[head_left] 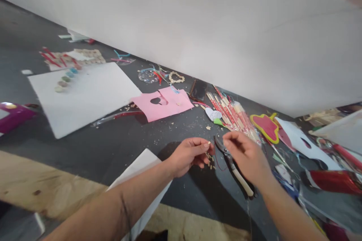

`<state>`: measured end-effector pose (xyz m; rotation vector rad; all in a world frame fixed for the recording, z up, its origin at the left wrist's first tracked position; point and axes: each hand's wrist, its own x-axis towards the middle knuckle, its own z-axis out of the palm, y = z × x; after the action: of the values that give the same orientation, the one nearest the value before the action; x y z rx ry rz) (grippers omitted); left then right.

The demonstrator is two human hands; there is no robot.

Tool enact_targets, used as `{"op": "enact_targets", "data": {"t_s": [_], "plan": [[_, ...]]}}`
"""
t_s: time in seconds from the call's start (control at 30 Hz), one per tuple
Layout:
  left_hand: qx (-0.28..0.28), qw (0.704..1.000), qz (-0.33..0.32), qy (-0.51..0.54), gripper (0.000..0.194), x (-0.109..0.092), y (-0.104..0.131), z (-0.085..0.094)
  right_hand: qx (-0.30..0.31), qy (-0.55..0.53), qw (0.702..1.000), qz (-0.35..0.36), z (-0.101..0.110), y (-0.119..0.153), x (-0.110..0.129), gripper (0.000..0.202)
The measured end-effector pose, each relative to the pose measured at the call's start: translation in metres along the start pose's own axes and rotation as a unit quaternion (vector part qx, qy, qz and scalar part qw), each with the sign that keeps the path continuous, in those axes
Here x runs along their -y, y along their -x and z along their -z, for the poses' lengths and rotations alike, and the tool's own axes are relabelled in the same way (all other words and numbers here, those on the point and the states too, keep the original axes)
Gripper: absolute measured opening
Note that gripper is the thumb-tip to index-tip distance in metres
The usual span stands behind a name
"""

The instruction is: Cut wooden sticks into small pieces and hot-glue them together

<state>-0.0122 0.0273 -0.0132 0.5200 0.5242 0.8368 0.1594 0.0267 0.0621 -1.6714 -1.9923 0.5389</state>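
My left hand [192, 154] is closed, with a small pale piece [209, 143] pinched between thumb and fingertip. To its right, my right hand [244, 154] is raised over the dark table with its fingers bent together; whatever they may hold is too small to make out. Pruning shears [240, 180] with pale handles lie beside and partly beneath my right hand. Several short cut pieces [210, 163] are scattered just beside my left fingertips. A thin red thread [219, 163] curves on the table between the hands.
Behind the hands lie a pink paper [169, 105], a black phone [198, 89] and red-and-white wrapped sticks [229, 111]. A large white sheet [93, 94] is at the left. The right side holds a yellow-edged red shape [266, 126] and a red packet [336, 181].
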Motion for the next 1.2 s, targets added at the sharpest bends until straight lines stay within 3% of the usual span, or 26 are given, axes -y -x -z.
{"op": "enact_targets", "data": {"t_s": [0.07, 0.17, 0.37, 0.53, 0.93, 1.07, 1.2], "plan": [[0.006, 1.0, -0.007, -0.009, 0.028, 0.001, 0.001, 0.001, 0.018, -0.014, 1.0, -0.015, -0.01, 0.032, -0.008, 0.018], [0.01, 0.999, -0.019, -0.023, 0.027, 0.003, 0.001, 0.003, -0.005, -0.004, 1.0, -0.009, -0.025, 0.054, -0.02, 0.017], [0.002, 0.998, -0.02, -0.061, 0.024, 0.004, 0.002, 0.005, -0.02, 0.034, 0.999, 0.027, -0.044, 0.055, -0.039, 0.015], [-0.022, 0.998, -0.023, -0.058, 0.024, 0.001, 0.002, 0.005, -0.021, 0.067, 0.996, 0.055, -0.043, 0.059, -0.049, 0.017], [-0.008, 0.998, -0.001, -0.068, 0.023, 0.004, 0.003, 0.005, 0.03, 0.193, 0.972, 0.133, -0.051, 0.068, -0.049, 0.019], [-0.015, 0.995, 0.016, -0.102, 0.022, 0.005, 0.004, 0.003, 0.027, 0.168, 0.974, 0.151, -0.051, 0.067, -0.046, 0.018], [-0.032, 0.985, 0.033, -0.166, 0.025, 0.007, 0.006, -0.002, -0.024, 0.019, 0.994, 0.107, -0.044, 0.069, -0.039, 0.01]]}}
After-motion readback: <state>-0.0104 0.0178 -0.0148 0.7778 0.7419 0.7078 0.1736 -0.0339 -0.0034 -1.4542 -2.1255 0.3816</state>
